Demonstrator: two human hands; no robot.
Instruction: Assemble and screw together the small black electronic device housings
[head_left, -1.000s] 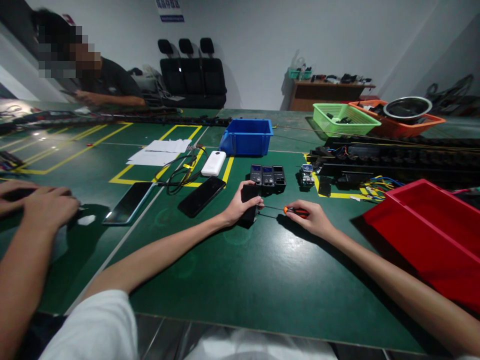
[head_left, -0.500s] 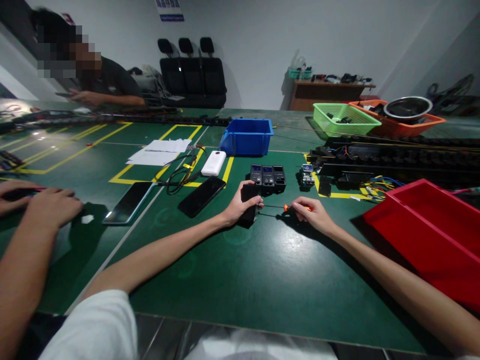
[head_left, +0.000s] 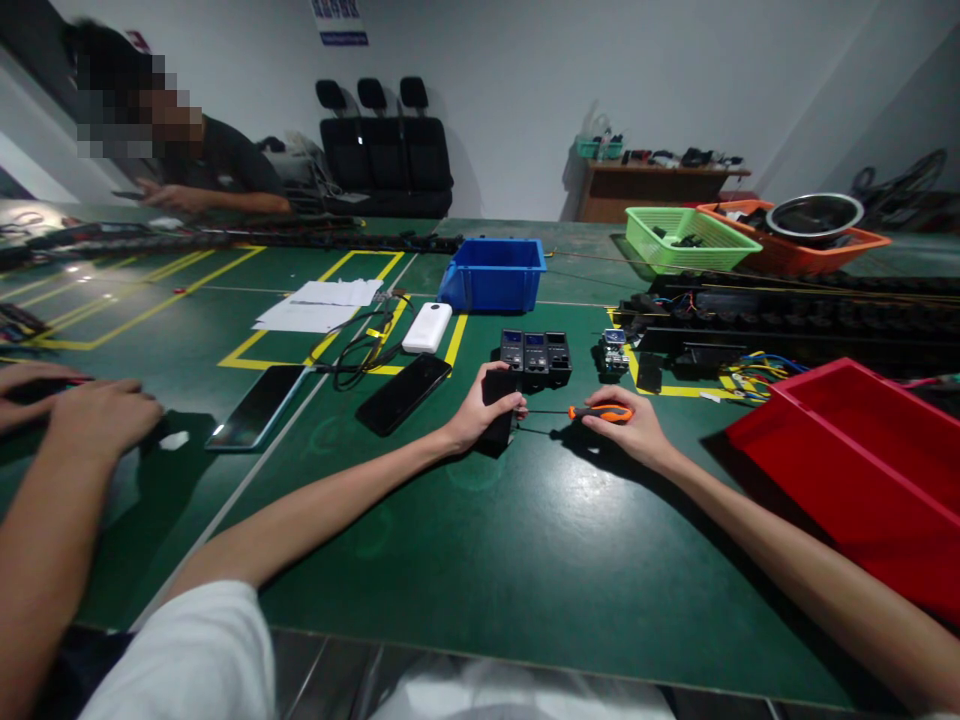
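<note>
My left hand (head_left: pixel 478 412) is closed around a black box-shaped part (head_left: pixel 496 430), just above the green table. From the right, my right hand (head_left: pixel 632 428) grips the orange and black handle of a screwdriver (head_left: pixel 602 412). Its thin shaft points left and reaches the right side of the black part, by my left fingertips; the exact contact is too small to tell. Behind the part stand several black modules (head_left: pixel 535 358) in a row. A small electronic module (head_left: pixel 614 354) lies right of them.
A blue bin (head_left: pixel 496 275) stands behind the modules, a red bin (head_left: pixel 862 470) at the right. Phones (head_left: pixel 405 393), a white power bank (head_left: pixel 427 327), cables and papers (head_left: pixel 319 304) lie left. Another person's hands (head_left: pixel 101 415) are at far left; a person sits across the table.
The fingers of my right hand have shifted around the screwdriver, so more of its orange handle shows. My left hand and the black part have hardly moved.
</note>
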